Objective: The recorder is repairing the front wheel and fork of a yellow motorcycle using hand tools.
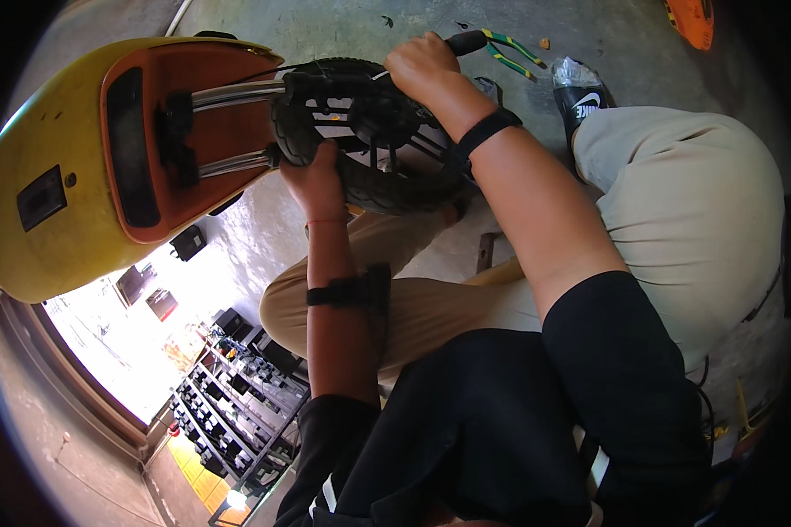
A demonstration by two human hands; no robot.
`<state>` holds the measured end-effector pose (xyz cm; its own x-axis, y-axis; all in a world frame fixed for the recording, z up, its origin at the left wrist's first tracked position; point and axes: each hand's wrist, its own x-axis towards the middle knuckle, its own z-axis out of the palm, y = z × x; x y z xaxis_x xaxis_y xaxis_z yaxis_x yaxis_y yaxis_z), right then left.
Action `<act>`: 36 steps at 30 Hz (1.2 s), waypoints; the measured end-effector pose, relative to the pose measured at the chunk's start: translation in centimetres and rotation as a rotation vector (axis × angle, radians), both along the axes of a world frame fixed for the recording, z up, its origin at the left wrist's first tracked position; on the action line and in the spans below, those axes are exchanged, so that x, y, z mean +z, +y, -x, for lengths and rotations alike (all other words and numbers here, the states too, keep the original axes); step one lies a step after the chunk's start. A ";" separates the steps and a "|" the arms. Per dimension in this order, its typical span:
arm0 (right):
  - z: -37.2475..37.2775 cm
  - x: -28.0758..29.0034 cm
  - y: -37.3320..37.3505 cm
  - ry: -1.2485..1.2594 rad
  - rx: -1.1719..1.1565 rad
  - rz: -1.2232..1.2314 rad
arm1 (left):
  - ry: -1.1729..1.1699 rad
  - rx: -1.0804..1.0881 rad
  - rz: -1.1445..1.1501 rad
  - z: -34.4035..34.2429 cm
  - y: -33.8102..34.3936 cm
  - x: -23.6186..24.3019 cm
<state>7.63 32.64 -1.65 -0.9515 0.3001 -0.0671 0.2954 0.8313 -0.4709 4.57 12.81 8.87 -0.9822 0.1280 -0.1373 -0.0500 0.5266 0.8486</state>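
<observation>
My right hand point(424, 66) is closed round a black-handled screwdriver point(467, 42). Its handle sticks out to the right, and a thin pale shaft shows at the other side of the fist, by the upper fork leg. Below it, my left hand point(315, 182) grips the black tyre point(387, 195) near the lower fork leg, thumb up and most fingers hidden behind. The spoked wheel point(382, 123) sits between the two silver fork legs point(237, 92) of a yellow and orange scooter point(70, 132), which lies tilted at the left.
Green and yellow pliers point(511, 54) lie on the concrete floor point(325, 26) beyond my right hand. My shoe point(578, 97) is close to them. An orange object point(692, 22) is at the far right. A rack point(237, 404) of dark parts stands lower left, near a bright doorway.
</observation>
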 end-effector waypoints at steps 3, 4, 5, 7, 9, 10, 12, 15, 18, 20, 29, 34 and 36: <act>0.0 0.5 0.1 -0.010 0.013 -0.039 | -0.012 -0.008 -0.021 -0.2 0.2 0.1; 0.0 0.7 0.2 -0.012 0.018 -0.053 | -0.006 -0.013 -0.030 -0.3 0.2 0.2; 0.0 0.9 0.2 -0.010 0.016 -0.057 | -0.009 -0.011 -0.034 -0.3 0.3 0.2; 0.2 1.2 0.3 0.002 0.044 -0.129 | -0.004 0.016 -0.011 -0.4 0.5 0.3; 0.7 1.6 0.6 0.081 0.057 -0.153 | -0.013 0.030 -0.037 -0.3 0.6 0.3; 1.1 1.8 0.7 0.130 0.074 -0.170 | -0.022 0.046 -0.061 -0.3 0.6 0.3; 2.2 2.1 0.6 0.101 0.121 -0.257 | -0.025 0.030 -0.074 -0.3 0.7 0.4; 2.8 2.0 0.8 0.022 0.194 -0.322 | -0.025 0.037 -0.061 -0.3 0.9 0.6; 2.1 1.4 0.8 -0.026 0.042 -0.046 | 0.000 0.060 -0.029 -0.4 1.0 0.6; 1.5 1.2 0.4 -0.038 -0.019 0.029 | 0.017 0.052 -0.025 -0.3 1.1 0.6; 0.9 -1.0 -1.6 -0.076 -0.286 0.287 | 0.043 0.045 0.028 0.1 0.8 0.3; 3.2 6.7 0.7 0.199 -0.560 0.541 | 0.041 0.033 0.032 -0.1 0.6 0.4; 7.9 10.2 5.6 0.362 -0.545 0.583 | 0.046 0.059 0.010 -0.3 0.7 0.4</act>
<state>-0.31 38.19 8.59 -0.6777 0.7317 -0.0729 0.3317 0.2156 -0.9184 4.87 13.55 9.26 -0.9934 0.0680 -0.0928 -0.0425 0.5323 0.8455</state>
